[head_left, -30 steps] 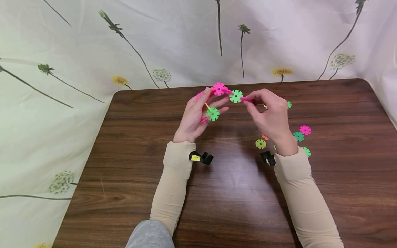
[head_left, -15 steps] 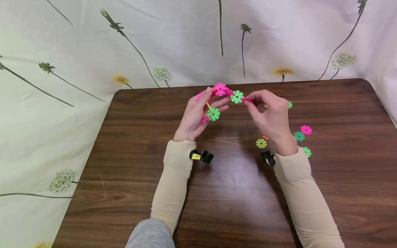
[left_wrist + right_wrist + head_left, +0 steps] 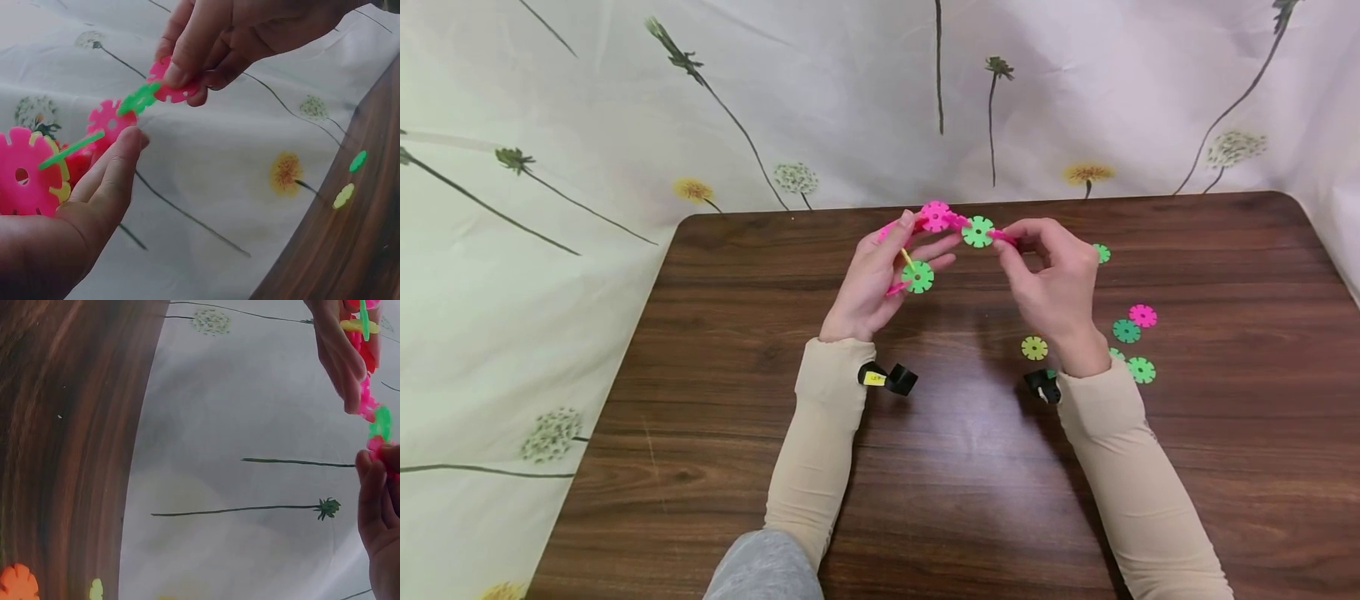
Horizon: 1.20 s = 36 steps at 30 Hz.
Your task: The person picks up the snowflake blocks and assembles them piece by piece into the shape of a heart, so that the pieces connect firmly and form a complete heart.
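Head view: right fingers pinch a pink disc.

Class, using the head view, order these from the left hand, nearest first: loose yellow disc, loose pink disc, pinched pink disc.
1. Pinched pink disc: in the right hand, across from the left hand.
2. Loose yellow disc: on the table, right and toward the wearer.
3. Loose pink disc: also on the table, farther right.

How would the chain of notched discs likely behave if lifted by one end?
The chain of notched discs is probably light, since its pieces look thin. It might twist or part at a joint, as neighbours appear joined only near their edges. Its pink end disc seems fairly stiff, looking flat in the right hand.
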Available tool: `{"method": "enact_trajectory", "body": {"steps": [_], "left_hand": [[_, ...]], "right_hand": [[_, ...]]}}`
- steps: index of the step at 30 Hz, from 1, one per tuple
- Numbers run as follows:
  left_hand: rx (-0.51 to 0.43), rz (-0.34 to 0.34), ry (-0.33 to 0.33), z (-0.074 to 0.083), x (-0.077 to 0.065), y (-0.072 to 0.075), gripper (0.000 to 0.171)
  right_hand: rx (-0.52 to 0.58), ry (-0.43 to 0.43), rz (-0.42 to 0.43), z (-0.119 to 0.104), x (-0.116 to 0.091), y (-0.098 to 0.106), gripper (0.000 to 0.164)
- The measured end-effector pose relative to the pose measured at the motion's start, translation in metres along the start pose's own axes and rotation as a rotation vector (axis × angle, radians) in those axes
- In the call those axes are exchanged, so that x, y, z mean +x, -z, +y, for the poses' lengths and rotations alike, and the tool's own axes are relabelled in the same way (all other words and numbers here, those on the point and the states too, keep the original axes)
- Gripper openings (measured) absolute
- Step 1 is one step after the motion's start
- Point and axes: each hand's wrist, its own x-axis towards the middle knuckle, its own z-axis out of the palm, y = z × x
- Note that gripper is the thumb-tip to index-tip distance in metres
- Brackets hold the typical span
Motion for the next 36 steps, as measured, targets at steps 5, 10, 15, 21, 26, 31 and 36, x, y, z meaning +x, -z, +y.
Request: {"method": "enact_trajectory", "body": {"steps": [5, 10, 15, 21, 26, 31, 36], "left_hand": [[0.008, -0.007, -0.015, 0.001, 0.0, -0.002, 0.043], [-0.004, 0.0, -0.013, 0.003, 0.0, 0.0, 0.042], [-0.046, -0.011, -0.026, 0.006, -0.001, 0.003, 0.042], [-0.055, -0.024, -0.01, 0.007, -0.003, 0.006, 0.039], [-0.004, -0.045, 0.019, 0.007, -0.003, 0.007, 0.036], [0.026, -0.008, 0.014, 0.006, -0.003, 0.008, 0.037], [0.011, 0.02, 0.002, 0.005, -0.002, 0.008, 0.036]], "right_hand": [[-0.004, -0.015, -0.001, -0.001, 0.001, 0.001, 0.013], [-0.017, -0.004, -0.035, 0.0, 0.002, 0.0, 0.012], [0.012, -0.002, -0.08, 0.0, 0.002, -0.003, 0.015], [0.031, -0.046, -0.134, 0.001, 0.002, -0.002, 0.021], [0.034, -0.095, -0.158, 0.003, 0.004, 0.005, 0.023], [0.065, -0.17, -0.173, 0.003, 0.009, 0.015, 0.023], [0.206, -0.309, -0.042, 0.015, 0.018, 0.036, 0.013]]}}
